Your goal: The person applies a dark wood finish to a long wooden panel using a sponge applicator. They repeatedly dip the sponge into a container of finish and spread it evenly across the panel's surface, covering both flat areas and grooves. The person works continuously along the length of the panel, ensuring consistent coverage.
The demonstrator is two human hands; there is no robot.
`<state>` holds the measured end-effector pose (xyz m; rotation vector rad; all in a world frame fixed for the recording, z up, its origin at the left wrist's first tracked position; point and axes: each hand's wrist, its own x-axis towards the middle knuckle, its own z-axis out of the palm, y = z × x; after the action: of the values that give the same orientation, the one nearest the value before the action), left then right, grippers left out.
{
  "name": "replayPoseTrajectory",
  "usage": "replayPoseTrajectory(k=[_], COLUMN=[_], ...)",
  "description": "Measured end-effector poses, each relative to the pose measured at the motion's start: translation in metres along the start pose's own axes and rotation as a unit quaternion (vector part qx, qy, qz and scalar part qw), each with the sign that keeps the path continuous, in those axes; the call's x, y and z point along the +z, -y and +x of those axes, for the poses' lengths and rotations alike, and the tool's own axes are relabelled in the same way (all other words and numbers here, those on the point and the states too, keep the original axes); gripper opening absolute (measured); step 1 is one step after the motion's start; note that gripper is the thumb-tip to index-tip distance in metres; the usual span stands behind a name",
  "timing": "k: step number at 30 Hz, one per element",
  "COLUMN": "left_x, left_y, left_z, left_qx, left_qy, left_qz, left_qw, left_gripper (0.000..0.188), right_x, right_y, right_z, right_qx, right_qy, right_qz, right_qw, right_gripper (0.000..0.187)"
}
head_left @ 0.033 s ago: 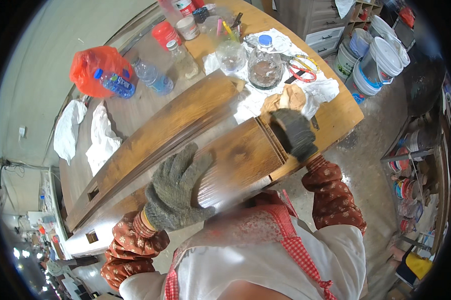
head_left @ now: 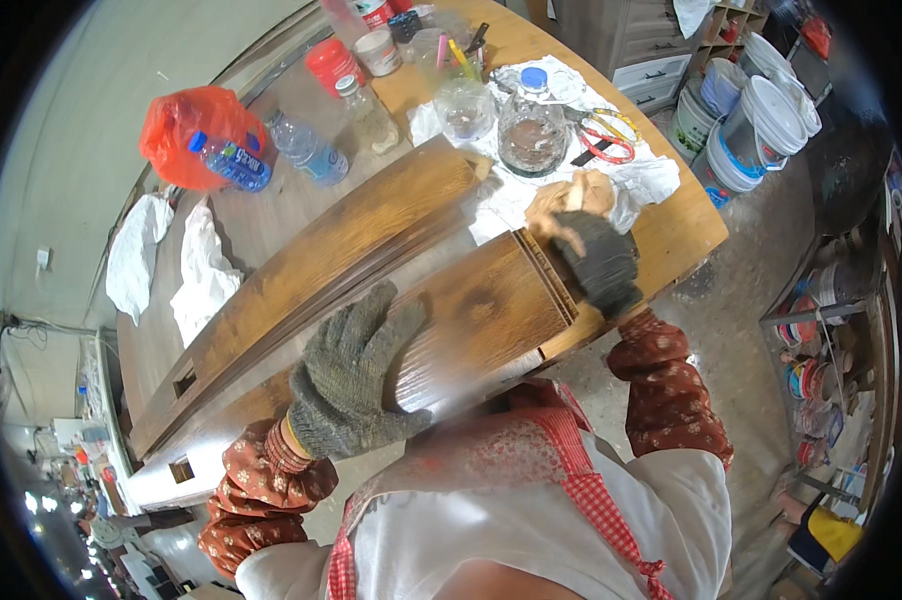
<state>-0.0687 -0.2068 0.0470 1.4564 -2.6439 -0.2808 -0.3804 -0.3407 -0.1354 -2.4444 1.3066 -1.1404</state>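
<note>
A brown wood-grain board [head_left: 476,300] with a grooved end lies across the near side of the table. Flat on its face rests my left hand [head_left: 356,375] in a grey knit glove, fingers spread and holding nothing. At the board's right end is my right hand [head_left: 599,265], in a darker-looking glove, closed on a crumpled tan cloth [head_left: 574,197]; its fingertips are partly hidden. Behind the board lies a second, curved wooden piece [head_left: 321,270] with a small rectangular slot near its left end.
White cloth [head_left: 646,180] lies under a blue-capped jar [head_left: 533,140] and red-handled scissors [head_left: 609,140]. Plastic bottles [head_left: 306,150] and an orange bag [head_left: 186,130] stand at the far left. White buckets [head_left: 771,115] are on the floor beyond the table's right edge [head_left: 716,225].
My right hand has shifted slightly rightward, and a fold of the tan cloth now shows beside its fingers. My left hand stays in place on the board.
</note>
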Motion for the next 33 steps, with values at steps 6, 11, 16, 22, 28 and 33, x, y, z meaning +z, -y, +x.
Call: replayPoseTrajectory(k=[6, 11, 16, 22, 28, 33], left_x=[0.006, 0.010, 0.017, 0.011, 0.018, 0.015], left_y=[0.001, -0.003, 0.007, 0.001, 0.005, 0.007], left_z=[-0.008, -0.005, -0.007, -0.008, -0.013, -0.013], left_qx=[-0.014, -0.013, 0.036, 0.016, -0.006, -0.006], left_qy=[-0.046, -0.083, -0.098, -0.080, -0.098, -0.087], left_qz=[-0.017, -0.011, 0.003, -0.019, -0.032, -0.037], left_qw=[0.999, 0.996, 0.995, 0.997, 0.995, 0.995], left_gripper=[0.105, 0.093, 0.085, 0.088, 0.089, 0.090], right_x=[-0.109, -0.100, -0.070, -0.038, -0.093, -0.064], right_y=[0.101, 0.142, 0.139, 0.093, 0.131, 0.144], right_z=[0.025, 0.040, 0.073, 0.105, 0.068, 0.101], right_qx=[0.177, -0.139, -0.150, -0.029, -0.071, 0.015], right_qy=[-0.053, 0.109, 0.132, 0.115, 0.139, 0.233], right_qz=[0.338, 0.051, 0.050, 0.034, -0.053, -0.056], right_qw=[0.923, 0.983, 0.979, 0.992, 0.986, 0.971], right_gripper=[0.039, 0.040, 0.040, 0.046, 0.042, 0.036])
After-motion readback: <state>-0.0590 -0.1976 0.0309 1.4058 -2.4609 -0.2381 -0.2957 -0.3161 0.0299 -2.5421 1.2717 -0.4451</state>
